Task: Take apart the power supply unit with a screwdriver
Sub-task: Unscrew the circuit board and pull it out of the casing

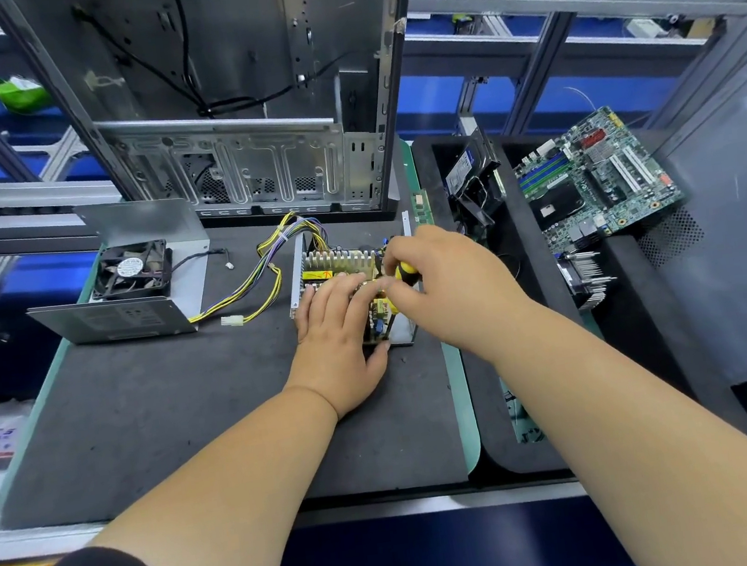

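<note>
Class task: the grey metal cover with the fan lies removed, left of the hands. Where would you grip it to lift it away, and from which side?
Probably grip the metal cover by its upright near wall, coming from the front: that edge is bare and faces you. Avoid the fan and its loose lead trailing right.

Bright, even light — edges warped

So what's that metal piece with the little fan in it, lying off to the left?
The metal cover looks like a folded shell of thin grey sheet steel, lying apart from the power supply board on the dark mat. A black square fan is mounted inside it, with a round label at its hub and a thin lead ending in a small white plug. A printed label shows on its front wall. Neither hand touches it.
</note>
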The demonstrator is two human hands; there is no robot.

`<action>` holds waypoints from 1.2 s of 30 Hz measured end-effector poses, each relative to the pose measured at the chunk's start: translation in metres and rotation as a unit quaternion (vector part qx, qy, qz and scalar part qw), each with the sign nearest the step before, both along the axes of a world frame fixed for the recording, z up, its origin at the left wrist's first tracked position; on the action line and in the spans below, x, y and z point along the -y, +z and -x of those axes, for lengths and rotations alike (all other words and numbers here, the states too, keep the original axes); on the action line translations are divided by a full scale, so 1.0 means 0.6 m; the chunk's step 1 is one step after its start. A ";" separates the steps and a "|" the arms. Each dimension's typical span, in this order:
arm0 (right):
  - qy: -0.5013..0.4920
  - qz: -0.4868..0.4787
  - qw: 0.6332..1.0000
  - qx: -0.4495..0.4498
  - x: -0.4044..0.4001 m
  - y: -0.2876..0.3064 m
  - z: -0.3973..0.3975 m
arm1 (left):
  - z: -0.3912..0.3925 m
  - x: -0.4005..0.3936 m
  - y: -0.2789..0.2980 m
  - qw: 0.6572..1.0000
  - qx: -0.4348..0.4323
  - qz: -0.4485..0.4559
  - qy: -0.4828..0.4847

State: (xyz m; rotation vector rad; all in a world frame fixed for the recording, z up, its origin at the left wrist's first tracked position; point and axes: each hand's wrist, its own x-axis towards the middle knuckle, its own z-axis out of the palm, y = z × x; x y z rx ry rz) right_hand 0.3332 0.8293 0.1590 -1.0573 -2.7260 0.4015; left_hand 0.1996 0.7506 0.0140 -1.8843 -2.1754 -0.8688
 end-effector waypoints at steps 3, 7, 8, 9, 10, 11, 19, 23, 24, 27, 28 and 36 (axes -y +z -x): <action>-0.010 -0.003 1.000 0.009 -0.002 0.001 0.002 | 0.000 -0.001 0.000 1.000 -0.005 -0.007 0.002; 0.011 0.012 1.000 -0.005 -0.004 0.002 0.006 | 0.000 0.001 0.001 1.000 0.002 -0.005 -0.004; 0.014 0.018 1.000 -0.010 -0.005 0.003 0.005 | 0.000 0.001 0.001 1.000 0.002 -0.001 -0.005; 0.013 0.026 0.999 -0.015 -0.005 0.004 0.005 | 0.000 0.001 0.001 1.000 0.003 0.002 -0.005; 0.010 0.034 0.999 -0.019 -0.006 0.005 0.004 | 0.000 0.001 0.002 1.000 0.004 0.005 -0.005; 0.007 0.042 0.999 -0.020 -0.007 0.005 0.002 | 0.000 0.001 0.002 1.000 0.005 0.006 -0.005; -0.018 -0.010 1.000 0.022 -0.011 0.001 0.002 | 0.000 0.001 0.000 1.000 0.001 -0.003 -0.003; 0.003 0.033 0.999 -0.012 -0.010 0.005 0.005 | 0.000 0.001 0.000 1.000 0.003 -0.002 -0.004; 0.006 0.038 0.999 -0.016 -0.010 0.005 0.004 | 0.000 0.001 0.000 1.000 0.004 -0.002 -0.004; 0.003 0.016 1.000 -0.001 -0.009 0.000 0.003 | 0.000 0.000 -0.001 1.000 0.004 -0.003 -0.002; -0.002 -0.004 1.000 0.009 -0.008 -0.001 0.003 | 0.000 0.000 -0.001 1.000 0.003 -0.004 -0.002; 0.007 0.031 0.999 -0.006 -0.008 0.001 0.005 | 0.001 0.002 0.002 1.000 0.007 0.005 -0.004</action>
